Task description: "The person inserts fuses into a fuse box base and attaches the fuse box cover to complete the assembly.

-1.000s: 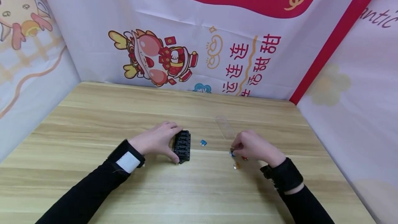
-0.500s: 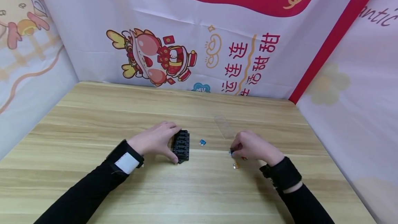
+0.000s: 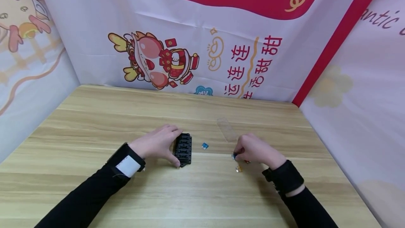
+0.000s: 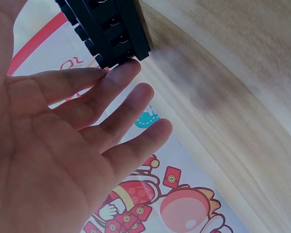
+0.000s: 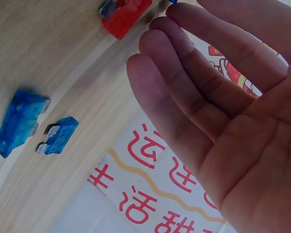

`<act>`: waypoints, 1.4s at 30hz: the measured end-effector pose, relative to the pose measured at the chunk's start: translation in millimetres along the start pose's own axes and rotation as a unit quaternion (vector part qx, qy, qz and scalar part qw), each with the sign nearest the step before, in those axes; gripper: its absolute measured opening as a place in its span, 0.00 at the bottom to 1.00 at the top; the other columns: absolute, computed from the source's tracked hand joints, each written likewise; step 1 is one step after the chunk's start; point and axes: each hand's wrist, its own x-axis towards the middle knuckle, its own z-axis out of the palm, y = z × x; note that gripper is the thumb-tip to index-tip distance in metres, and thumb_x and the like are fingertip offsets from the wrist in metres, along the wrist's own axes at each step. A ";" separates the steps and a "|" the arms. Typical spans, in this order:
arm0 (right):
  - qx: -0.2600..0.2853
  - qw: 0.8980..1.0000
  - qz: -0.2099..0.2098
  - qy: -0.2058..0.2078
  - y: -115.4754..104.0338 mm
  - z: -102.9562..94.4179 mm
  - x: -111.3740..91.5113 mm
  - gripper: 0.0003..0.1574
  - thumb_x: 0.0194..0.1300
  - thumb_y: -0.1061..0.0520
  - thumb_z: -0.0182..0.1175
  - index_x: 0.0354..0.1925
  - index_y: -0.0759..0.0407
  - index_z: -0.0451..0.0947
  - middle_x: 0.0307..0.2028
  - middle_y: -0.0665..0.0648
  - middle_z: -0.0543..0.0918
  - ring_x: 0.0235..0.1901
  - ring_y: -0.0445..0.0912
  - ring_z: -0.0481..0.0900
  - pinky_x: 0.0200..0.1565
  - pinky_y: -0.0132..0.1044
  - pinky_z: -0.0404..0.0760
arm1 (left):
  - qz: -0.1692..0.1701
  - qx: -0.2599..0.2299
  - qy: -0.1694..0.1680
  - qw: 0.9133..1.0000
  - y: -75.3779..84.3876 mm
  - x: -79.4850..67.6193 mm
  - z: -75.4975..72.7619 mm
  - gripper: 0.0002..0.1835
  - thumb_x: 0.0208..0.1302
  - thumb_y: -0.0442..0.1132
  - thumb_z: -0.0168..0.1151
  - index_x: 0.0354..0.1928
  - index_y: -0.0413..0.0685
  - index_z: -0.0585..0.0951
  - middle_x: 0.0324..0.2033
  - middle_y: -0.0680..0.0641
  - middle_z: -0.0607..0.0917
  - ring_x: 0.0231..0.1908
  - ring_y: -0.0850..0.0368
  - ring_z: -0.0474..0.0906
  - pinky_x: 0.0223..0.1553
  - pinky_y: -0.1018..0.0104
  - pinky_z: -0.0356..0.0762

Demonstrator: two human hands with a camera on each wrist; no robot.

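A black fuse box point(image 3: 184, 149) with a row of slots lies on the table, and my left hand point(image 3: 158, 145) holds it by its two ends between thumb and fingers. In the left wrist view a fingertip meets the end of the fuse box point(image 4: 114, 29). My right hand point(image 3: 257, 150) is lowered to the tabletop, pinching a small blue blade fuse point(image 3: 234, 156) that the fingertips mostly hide. Close by that hand lie a red blade fuse point(image 5: 127, 17) and an orange one point(image 3: 238, 169). Another blue fuse point(image 3: 205, 146) sits between the hands.
A clear plastic cover point(image 3: 226, 129) lies flat beyond my right hand. Blue fuses point(image 5: 20, 121) show loose on the wood in the right wrist view. Printed cloth walls point(image 3: 177, 10) stand along the back and sides of the wooden table point(image 3: 177, 200).
The head view has shifted slightly, so everything sits a little further left in it. Both hands keep nearly the same places and holds.
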 end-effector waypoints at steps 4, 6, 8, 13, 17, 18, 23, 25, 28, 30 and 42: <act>-0.003 1.000 0.002 0.002 0.0 0.5 1.1 0.08 0.54 0.61 0.69 0.23 0.49 0.83 0.24 0.46 0.75 0.20 0.35 0.71 0.24 0.29 0.72 | 0.001 -0.005 -0.002 1.000 -1.9 0.5 0.0 0.60 0.35 0.69 0.72 0.68 0.38 0.65 0.63 0.39 0.68 0.62 0.44 0.62 0.60 0.51 0.62; -0.005 1.000 0.006 0.004 -0.1 0.7 1.1 0.08 0.54 0.61 0.69 0.23 0.49 0.83 0.26 0.47 0.75 0.21 0.35 0.72 0.24 0.29 0.72 | 0.003 -0.005 -0.001 1.000 -2.3 0.6 0.3 0.60 0.35 0.69 0.72 0.68 0.38 0.65 0.63 0.40 0.68 0.62 0.44 0.62 0.59 0.52 0.63; -0.007 1.000 0.011 0.006 -0.2 1.1 0.8 0.08 0.54 0.61 0.69 0.23 0.49 0.83 0.26 0.47 0.75 0.22 0.36 0.72 0.25 0.29 0.73 | 0.004 -0.004 -0.002 1.000 -2.2 0.5 0.0 0.60 0.35 0.69 0.72 0.68 0.39 0.65 0.63 0.40 0.68 0.62 0.45 0.62 0.59 0.52 0.63; -0.005 1.000 0.017 0.007 -1.5 1.4 0.8 0.04 0.54 0.61 0.69 0.26 0.52 0.85 0.28 0.49 0.75 0.25 0.37 0.73 0.26 0.29 0.73 | 0.002 -0.005 -0.003 1.000 -2.1 0.1 0.3 0.59 0.36 0.69 0.72 0.68 0.40 0.65 0.62 0.40 0.68 0.61 0.45 0.63 0.59 0.52 0.63; -0.003 1.000 0.011 0.011 -2.0 1.6 1.2 0.03 0.54 0.62 0.69 0.26 0.54 0.86 0.28 0.49 0.75 0.23 0.36 0.72 0.25 0.29 0.73 | 0.002 -0.007 -0.002 1.000 -2.5 0.0 0.4 0.60 0.36 0.69 0.72 0.68 0.39 0.64 0.62 0.40 0.68 0.61 0.45 0.63 0.60 0.53 0.62; -0.006 1.000 0.009 0.013 -1.9 1.8 1.2 0.03 0.53 0.62 0.69 0.26 0.54 0.86 0.28 0.49 0.75 0.23 0.36 0.72 0.25 0.29 0.73 | 0.004 -0.008 -0.002 1.000 -2.6 0.0 0.6 0.61 0.36 0.69 0.72 0.68 0.38 0.64 0.63 0.40 0.68 0.62 0.45 0.63 0.60 0.53 0.62; -0.011 1.000 0.001 0.028 -1.7 3.1 0.0 0.05 0.51 0.63 0.70 0.25 0.53 0.86 0.27 0.48 0.76 0.20 0.34 0.72 0.25 0.28 0.73 | 0.007 -0.014 -0.003 1.000 -3.0 0.0 1.6 0.62 0.36 0.69 0.72 0.69 0.37 0.62 0.63 0.39 0.67 0.62 0.44 0.62 0.60 0.52 0.62; -0.009 0.999 0.001 0.031 -1.5 3.3 0.1 0.05 0.51 0.63 0.70 0.26 0.53 0.86 0.27 0.48 0.76 0.21 0.33 0.72 0.25 0.29 0.73 | 0.007 -0.015 -0.003 1.000 -3.6 0.3 1.9 0.61 0.36 0.69 0.72 0.68 0.38 0.63 0.62 0.40 0.68 0.61 0.46 0.63 0.59 0.53 0.63; -0.007 0.999 0.004 0.033 -1.2 3.4 0.7 0.05 0.51 0.63 0.70 0.26 0.52 0.86 0.28 0.47 0.76 0.22 0.34 0.72 0.25 0.29 0.73 | 0.006 -0.020 -0.004 1.000 -4.4 0.9 1.9 0.60 0.36 0.69 0.72 0.68 0.39 0.64 0.61 0.42 0.69 0.60 0.47 0.64 0.59 0.53 0.64; -0.006 0.999 0.006 0.035 -0.6 3.8 0.8 0.05 0.51 0.62 0.70 0.26 0.52 0.86 0.28 0.47 0.77 0.23 0.34 0.73 0.26 0.29 0.73 | 0.005 -0.021 -0.003 1.000 -4.2 1.2 1.9 0.61 0.35 0.69 0.72 0.68 0.39 0.64 0.61 0.42 0.69 0.60 0.47 0.64 0.58 0.54 0.65; -0.004 0.999 0.029 0.031 0.9 5.3 3.5 0.06 0.50 0.63 0.71 0.27 0.52 0.85 0.28 0.45 0.78 0.27 0.37 0.74 0.29 0.29 0.74 | 0.004 -0.025 -0.007 1.000 -2.7 0.0 0.4 0.61 0.36 0.68 0.72 0.68 0.37 0.64 0.59 0.42 0.70 0.58 0.48 0.66 0.57 0.55 0.66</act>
